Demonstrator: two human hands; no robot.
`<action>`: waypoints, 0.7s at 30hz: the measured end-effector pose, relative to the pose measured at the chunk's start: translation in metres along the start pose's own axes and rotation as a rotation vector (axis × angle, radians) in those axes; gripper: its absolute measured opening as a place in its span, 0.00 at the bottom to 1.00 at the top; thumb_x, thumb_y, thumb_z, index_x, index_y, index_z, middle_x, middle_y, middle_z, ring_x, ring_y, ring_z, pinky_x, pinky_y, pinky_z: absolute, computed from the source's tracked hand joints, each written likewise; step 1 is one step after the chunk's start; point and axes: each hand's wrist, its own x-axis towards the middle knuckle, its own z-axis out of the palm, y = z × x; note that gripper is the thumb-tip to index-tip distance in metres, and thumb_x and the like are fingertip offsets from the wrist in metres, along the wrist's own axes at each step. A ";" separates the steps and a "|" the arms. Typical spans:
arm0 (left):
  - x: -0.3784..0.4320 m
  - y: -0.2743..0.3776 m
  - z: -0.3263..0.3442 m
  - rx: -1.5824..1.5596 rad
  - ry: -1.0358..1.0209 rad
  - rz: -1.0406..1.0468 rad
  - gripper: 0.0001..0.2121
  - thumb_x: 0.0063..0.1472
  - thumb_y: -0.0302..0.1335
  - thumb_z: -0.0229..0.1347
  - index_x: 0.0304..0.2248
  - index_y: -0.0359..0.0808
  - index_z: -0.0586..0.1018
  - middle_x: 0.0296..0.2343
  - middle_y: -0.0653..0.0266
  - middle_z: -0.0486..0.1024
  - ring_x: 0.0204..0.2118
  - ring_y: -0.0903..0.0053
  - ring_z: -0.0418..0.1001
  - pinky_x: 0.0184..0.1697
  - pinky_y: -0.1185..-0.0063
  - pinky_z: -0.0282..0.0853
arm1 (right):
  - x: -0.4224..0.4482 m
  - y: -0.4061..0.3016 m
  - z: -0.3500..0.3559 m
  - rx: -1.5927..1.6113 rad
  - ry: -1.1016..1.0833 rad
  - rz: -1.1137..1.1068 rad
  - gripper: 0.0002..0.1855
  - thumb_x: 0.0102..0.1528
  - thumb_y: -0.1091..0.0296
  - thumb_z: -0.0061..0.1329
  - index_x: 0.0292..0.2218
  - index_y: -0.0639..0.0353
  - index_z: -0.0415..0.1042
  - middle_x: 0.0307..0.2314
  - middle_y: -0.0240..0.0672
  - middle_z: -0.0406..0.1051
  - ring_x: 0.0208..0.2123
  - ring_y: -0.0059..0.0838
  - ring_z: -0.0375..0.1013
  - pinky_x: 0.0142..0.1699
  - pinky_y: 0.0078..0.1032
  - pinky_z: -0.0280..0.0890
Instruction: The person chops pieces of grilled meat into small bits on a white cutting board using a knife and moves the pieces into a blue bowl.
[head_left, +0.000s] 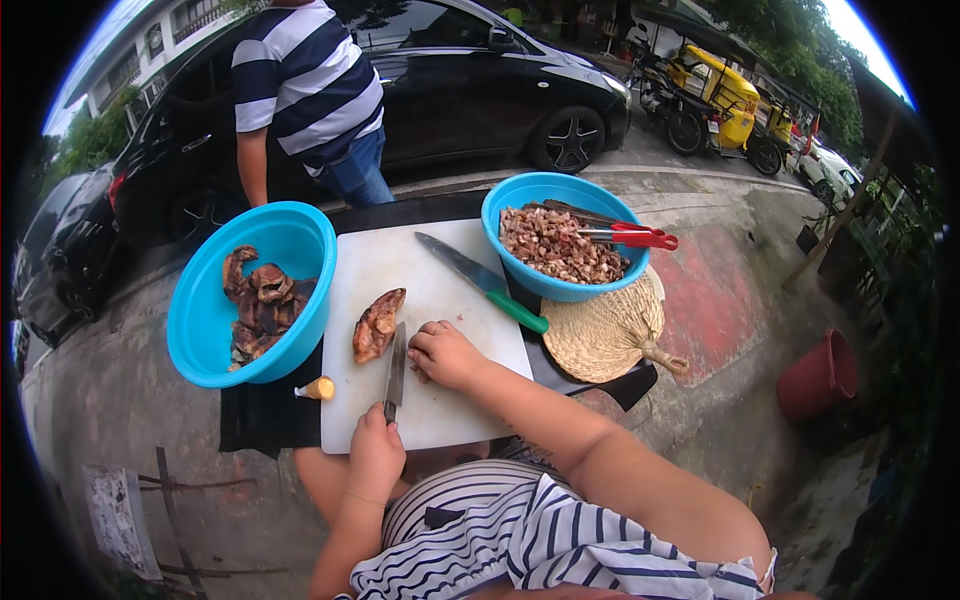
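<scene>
My left hand (379, 446) grips the dark handle of a kitchen knife (395, 371), whose blade points away from me over the white cutting board (457, 420). Just left of the blade lies a browned chunk of grilled meat (377, 326). On the blade's other side, my right hand (448, 354) has its fingers bunched on the board around small meat pieces (421, 374), mostly hidden beneath them. A larger knife (463, 264) with a green handle rests diagonally across the board's far right part.
Left stands a blue basin (191, 330) of large grilled meat pieces; right, another blue basin (559, 291) holds chopped meat and red-handled tongs (637, 238). A woven fan (600, 337) and a small yellow-topped object (322, 388) flank the board. Beyond are a person (315, 90) and black car (465, 97).
</scene>
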 end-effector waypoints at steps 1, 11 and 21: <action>0.002 0.002 -0.001 -0.024 -0.025 -0.008 0.20 0.60 0.20 0.55 0.52 0.23 0.70 0.40 0.35 0.75 0.44 0.42 0.74 0.48 0.58 0.71 | -0.001 -0.003 -0.005 0.013 -0.053 -0.009 0.16 0.60 0.56 0.52 0.42 0.57 0.77 0.42 0.44 0.72 0.49 0.54 0.68 0.59 0.45 0.61; 0.007 0.026 0.044 -0.285 -0.152 -0.045 0.16 0.62 0.23 0.54 0.48 0.23 0.72 0.35 0.35 0.77 0.39 0.41 0.76 0.44 0.57 0.72 | -0.019 -0.025 0.028 0.046 0.475 0.267 0.15 0.56 0.64 0.57 0.42 0.62 0.74 0.45 0.48 0.71 0.51 0.55 0.67 0.57 0.43 0.63; 0.062 0.097 0.029 -0.354 -0.085 0.165 0.17 0.63 0.21 0.54 0.50 0.22 0.72 0.38 0.37 0.77 0.40 0.45 0.76 0.45 0.61 0.72 | 0.017 -0.007 -0.066 0.099 1.012 0.084 0.04 0.54 0.77 0.54 0.34 0.63 0.74 0.39 0.46 0.72 0.44 0.49 0.70 0.51 0.39 0.65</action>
